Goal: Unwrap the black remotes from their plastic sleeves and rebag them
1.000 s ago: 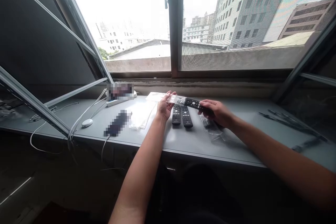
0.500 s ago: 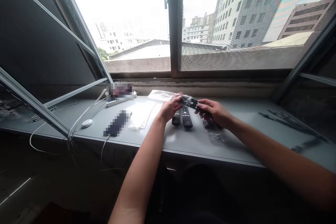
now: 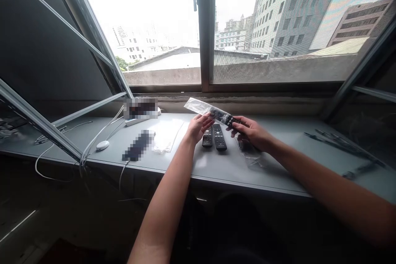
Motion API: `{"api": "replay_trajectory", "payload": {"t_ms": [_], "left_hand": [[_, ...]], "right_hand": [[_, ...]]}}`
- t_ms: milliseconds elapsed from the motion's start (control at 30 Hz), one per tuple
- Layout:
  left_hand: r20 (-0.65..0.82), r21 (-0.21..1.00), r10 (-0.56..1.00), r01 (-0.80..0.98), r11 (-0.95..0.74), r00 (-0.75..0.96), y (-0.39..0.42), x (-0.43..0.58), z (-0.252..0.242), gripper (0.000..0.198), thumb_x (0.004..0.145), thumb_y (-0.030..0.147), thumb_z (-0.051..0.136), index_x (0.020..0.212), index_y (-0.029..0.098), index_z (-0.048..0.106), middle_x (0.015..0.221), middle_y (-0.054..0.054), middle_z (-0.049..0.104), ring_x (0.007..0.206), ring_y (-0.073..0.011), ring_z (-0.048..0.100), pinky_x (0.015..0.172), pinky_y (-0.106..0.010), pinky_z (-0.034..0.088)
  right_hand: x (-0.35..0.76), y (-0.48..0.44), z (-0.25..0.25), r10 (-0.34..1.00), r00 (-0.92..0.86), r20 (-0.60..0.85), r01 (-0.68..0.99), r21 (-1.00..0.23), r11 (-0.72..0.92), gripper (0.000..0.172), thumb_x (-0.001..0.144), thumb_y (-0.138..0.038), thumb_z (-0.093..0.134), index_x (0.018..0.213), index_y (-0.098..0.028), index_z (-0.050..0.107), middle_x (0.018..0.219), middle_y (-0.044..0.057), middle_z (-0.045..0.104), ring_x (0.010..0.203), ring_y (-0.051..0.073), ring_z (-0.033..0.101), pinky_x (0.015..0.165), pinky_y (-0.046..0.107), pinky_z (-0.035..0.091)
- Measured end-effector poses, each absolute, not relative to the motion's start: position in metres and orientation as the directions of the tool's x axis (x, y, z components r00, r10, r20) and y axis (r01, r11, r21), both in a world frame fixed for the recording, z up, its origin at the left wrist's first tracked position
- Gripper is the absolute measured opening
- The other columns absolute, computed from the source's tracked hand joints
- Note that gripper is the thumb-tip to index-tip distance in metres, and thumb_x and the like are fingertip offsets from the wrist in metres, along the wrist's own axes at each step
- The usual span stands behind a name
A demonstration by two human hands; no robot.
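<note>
The grip of the right hand (image 3: 252, 131) is closed around one end of a narrow black plastic remote control with pale round buttons (image 3: 229, 121), thumb on top and fingers beneath. The grip of the left hand (image 3: 199, 128) is drawn in, thumb and fingertips at the lower side of a long, clear, thin-film plastic sleeve (image 3: 198, 106); how firmly it pinches I cannot tell. The remote control is held up between the hands, its left part inside the sleeve and its right end bare.

The likeliest trouble is the film snagging: a corner of the remote control could catch the soft sleeve and bunch or split it if pushed at an angle. A slack left pinch could let the sleeve slide along instead of staying put. If the hands dropped low, they might nudge the two long black button-covered remotes (image 3: 213, 137) lying side by side just below.

The sleeve is glossy and limp, creased where it wraps the rigid, bar-shaped body. The smooth pale-grey surface (image 3: 222, 171) reflects the window light. On it, a flat heap of whitish translucent plastic sheets (image 3: 168, 135) lies to the left, and a crumpled clear plastic bag with dark contents (image 3: 251, 156) lies beneath the right hand.
</note>
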State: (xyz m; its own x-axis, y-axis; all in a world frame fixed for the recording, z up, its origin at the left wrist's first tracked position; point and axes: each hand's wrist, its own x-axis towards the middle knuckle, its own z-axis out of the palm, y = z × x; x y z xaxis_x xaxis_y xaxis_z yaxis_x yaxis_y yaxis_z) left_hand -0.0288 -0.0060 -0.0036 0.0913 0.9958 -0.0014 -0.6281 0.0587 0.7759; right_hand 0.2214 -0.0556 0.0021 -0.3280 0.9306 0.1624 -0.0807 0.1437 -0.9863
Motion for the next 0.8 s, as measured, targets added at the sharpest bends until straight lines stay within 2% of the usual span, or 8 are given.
{"api": "replay_trajectory", "payload": {"t_ms": [267, 400, 567, 733, 800], "left_hand": [[0.053, 0.843, 0.961, -0.527, 0.103, 0.272, -0.012, -0.026, -0.005, 0.028, 0.083, 0.019, 0.097, 0.103, 0.012, 0.078, 0.107, -0.014, 0.083, 0.095, -0.0211, 0.082, 0.111, -0.041, 0.06], [0.047, 0.817, 0.985, -0.574, 0.057, 0.165, -0.007, -0.026, -0.007, 0.025, 0.082, 0.015, 0.096, 0.097, 0.013, 0.077, 0.1, -0.011, 0.083, 0.091, -0.0193, 0.082, 0.11, -0.04, 0.06], [0.05, 0.79, 0.998, -0.613, -0.023, 0.027, 0.002, -0.03, -0.009, 0.024, 0.084, 0.016, 0.095, 0.1, 0.015, 0.077, 0.1, -0.008, 0.082, 0.091, -0.0171, 0.081, 0.104, -0.034, 0.062], [0.11, 0.801, 0.993, -0.596, -0.058, 0.051, 0.001, -0.029, -0.01, 0.028, 0.08, 0.02, 0.098, 0.101, 0.015, 0.079, 0.102, -0.008, 0.082, 0.092, -0.0167, 0.08, 0.103, -0.034, 0.062], [0.15, 0.822, 0.984, -0.565, -0.07, 0.096, -0.003, -0.027, -0.009, 0.032, 0.077, 0.022, 0.1, 0.101, 0.015, 0.08, 0.103, -0.007, 0.083, 0.095, -0.0174, 0.08, 0.106, -0.034, 0.06]], "right_hand": [[0.219, -0.057, 0.001, 0.913, -0.362, 0.185, -0.029, -0.982, 0.187, 0.051, 0.096, -0.057, 0.084, 0.132, -0.024, 0.069, 0.113, 0.01, 0.08, 0.084, 0.021, 0.074, 0.055, 0.026, 0.052], [0.218, -0.056, 0.003, 0.936, -0.306, 0.172, -0.025, -0.985, 0.172, 0.053, 0.091, -0.056, 0.089, 0.128, -0.022, 0.072, 0.112, 0.012, 0.081, 0.083, 0.022, 0.075, 0.053, 0.026, 0.054], [0.222, -0.051, 0.001, 0.952, -0.245, 0.185, 0.014, -0.981, 0.195, 0.043, 0.086, -0.054, 0.093, 0.109, -0.02, 0.079, 0.108, 0.012, 0.082, 0.074, 0.02, 0.072, 0.048, 0.026, 0.052], [0.226, -0.05, 0.0, 0.957, -0.234, 0.169, 0.061, -0.98, 0.188, 0.047, 0.086, -0.056, 0.093, 0.108, -0.017, 0.082, 0.076, 0.008, 0.079, 0.05, 0.013, 0.057, 0.042, 0.027, 0.045], [0.227, -0.05, 0.001, 0.961, -0.215, 0.176, 0.049, -0.98, 0.19, 0.05, 0.084, -0.057, 0.095, 0.108, -0.016, 0.081, 0.076, 0.009, 0.08, 0.048, 0.013, 0.058, 0.044, 0.028, 0.047]]}}
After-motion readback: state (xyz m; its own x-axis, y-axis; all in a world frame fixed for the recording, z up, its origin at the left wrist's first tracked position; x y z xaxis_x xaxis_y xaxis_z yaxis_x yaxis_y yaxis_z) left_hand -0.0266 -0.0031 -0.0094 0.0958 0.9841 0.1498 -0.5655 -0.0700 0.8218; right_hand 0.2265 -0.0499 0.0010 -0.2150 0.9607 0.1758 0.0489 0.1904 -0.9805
